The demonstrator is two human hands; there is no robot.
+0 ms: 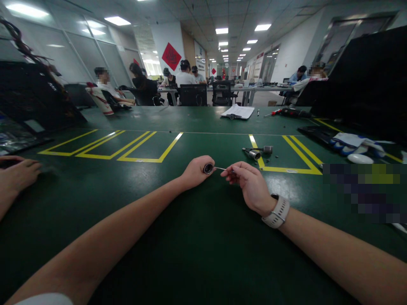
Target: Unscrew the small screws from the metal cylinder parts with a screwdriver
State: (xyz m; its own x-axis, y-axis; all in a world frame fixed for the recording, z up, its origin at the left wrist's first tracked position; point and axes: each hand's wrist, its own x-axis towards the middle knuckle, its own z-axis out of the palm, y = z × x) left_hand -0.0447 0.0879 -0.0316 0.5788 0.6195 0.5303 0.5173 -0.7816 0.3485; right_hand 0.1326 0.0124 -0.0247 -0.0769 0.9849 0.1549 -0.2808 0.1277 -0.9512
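Observation:
My left hand [196, 173] is closed around a small hollow metal cylinder [208, 169], its open dark end turned toward me. Between the fingertips of my right hand [249, 182] is a thin metal rod [220, 169], perhaps a slim screwdriver or hex key; its grip end is hidden. The rod's far end reaches the side of the cylinder. Just beyond my right hand lie two similar metal cylinder parts, one silver [255, 155] and one darker with a stem [267, 149]. Several tiny dark pieces [276, 156] are scattered beside them.
Yellow tape outlines [140, 160] mark the green table [197, 237]. Farther back lie a clipboard with papers [238, 112], a red screwdriver [272, 113] and a dark power tool [295, 112]. Gloves [356, 143] and a white mouse [360, 159] are at right. Another person's hand [19, 174] rests at left.

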